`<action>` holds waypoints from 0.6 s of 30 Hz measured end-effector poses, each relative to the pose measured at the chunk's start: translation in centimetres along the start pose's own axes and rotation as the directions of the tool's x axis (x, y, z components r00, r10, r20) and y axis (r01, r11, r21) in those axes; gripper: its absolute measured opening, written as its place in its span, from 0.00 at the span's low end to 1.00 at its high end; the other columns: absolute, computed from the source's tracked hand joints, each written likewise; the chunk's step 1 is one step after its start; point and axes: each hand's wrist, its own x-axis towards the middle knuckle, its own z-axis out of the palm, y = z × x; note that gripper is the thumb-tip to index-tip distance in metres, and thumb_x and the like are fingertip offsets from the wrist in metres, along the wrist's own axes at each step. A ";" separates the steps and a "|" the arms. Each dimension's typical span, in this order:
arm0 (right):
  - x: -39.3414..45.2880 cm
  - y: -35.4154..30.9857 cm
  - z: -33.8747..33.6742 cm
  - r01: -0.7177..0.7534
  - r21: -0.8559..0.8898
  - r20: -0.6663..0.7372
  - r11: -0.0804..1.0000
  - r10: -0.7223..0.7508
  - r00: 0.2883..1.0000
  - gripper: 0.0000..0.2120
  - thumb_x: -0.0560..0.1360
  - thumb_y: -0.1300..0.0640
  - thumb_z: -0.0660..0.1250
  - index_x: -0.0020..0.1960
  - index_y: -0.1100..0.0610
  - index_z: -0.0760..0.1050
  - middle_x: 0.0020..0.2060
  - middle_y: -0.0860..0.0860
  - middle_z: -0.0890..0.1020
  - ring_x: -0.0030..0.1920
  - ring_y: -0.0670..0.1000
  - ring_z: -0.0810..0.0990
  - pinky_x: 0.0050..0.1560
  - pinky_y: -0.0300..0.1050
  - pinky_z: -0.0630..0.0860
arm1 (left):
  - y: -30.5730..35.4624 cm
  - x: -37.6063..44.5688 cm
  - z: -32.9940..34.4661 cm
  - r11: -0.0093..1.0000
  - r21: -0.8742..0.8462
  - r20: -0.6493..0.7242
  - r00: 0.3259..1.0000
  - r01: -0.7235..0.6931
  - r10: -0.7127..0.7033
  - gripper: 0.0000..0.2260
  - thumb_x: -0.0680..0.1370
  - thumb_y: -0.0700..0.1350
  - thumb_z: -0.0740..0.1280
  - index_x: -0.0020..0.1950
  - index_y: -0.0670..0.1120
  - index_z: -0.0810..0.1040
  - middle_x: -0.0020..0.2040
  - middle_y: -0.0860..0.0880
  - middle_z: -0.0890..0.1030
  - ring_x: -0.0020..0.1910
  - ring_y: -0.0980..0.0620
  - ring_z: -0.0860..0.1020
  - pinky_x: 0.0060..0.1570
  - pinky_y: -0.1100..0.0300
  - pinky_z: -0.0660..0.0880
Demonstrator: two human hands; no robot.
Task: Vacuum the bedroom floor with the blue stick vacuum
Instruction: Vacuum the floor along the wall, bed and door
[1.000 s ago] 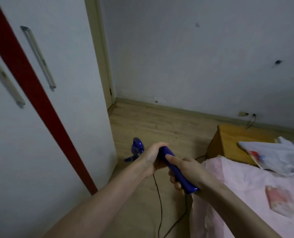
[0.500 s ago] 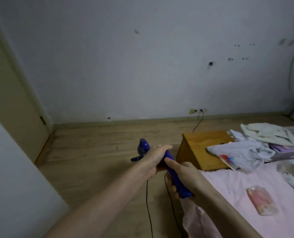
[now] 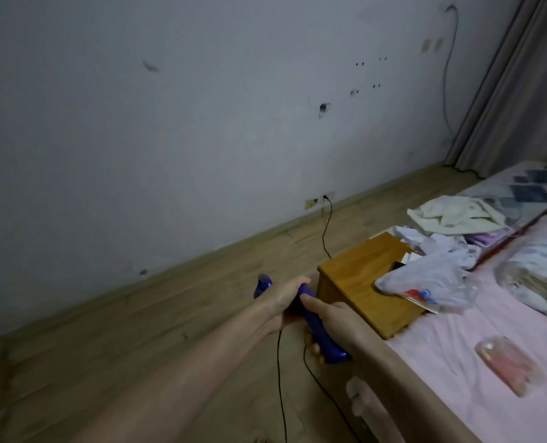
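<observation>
Both my hands hold the blue stick vacuum by its handle, low in the middle of the view. My left hand grips the upper part of the handle, fingers curled over it. My right hand grips the lower part, thumb lying along the top. A blue part of the vacuum body shows beyond my left hand; the rest of the vacuum is hidden. Its black cord hangs down to the wooden floor.
A wooden bedside box stands just right of my hands, with a plastic bag and clothes on it. The pink bed fills the right. A second cord runs to a wall socket. A grey curtain hangs at far right.
My view has swung right: the wardrobe and door frame have left the frame, and the curtain and more of the bed have come in. Both hands keep the same grip on the handle.
</observation>
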 end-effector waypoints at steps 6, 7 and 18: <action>10.7 -6.9 -0.3 -0.007 0.027 -0.058 1.000 0.009 0.998 0.19 0.80 0.44 0.61 0.48 0.62 0.74 0.26 0.51 0.77 0.23 0.46 0.76 0.24 0.37 0.72 | 8.5 9.4 -2.0 0.999 0.043 0.019 1.000 -0.004 0.003 0.07 0.76 0.47 0.67 0.44 0.44 0.72 0.37 0.46 0.75 0.35 0.51 0.75 0.31 0.60 0.74; 12.4 -8.1 -0.5 -0.006 0.032 -0.076 0.999 0.009 0.997 0.20 0.80 0.44 0.61 0.50 0.63 0.74 0.27 0.51 0.77 0.23 0.46 0.76 0.24 0.37 0.72 | 9.9 11.1 -2.4 0.999 0.049 0.026 1.000 -0.003 0.002 0.07 0.76 0.47 0.67 0.44 0.44 0.72 0.37 0.46 0.75 0.35 0.51 0.75 0.33 0.59 0.74; 30.8 -20.2 -1.1 -0.005 0.115 -0.202 0.993 0.028 0.979 0.20 0.81 0.45 0.59 0.52 0.64 0.73 0.27 0.51 0.77 0.24 0.45 0.76 0.25 0.36 0.72 | 25.1 29.0 -5.8 0.992 0.119 0.197 0.979 0.029 -0.052 0.07 0.76 0.44 0.67 0.41 0.44 0.72 0.34 0.46 0.74 0.33 0.52 0.74 0.31 0.59 0.73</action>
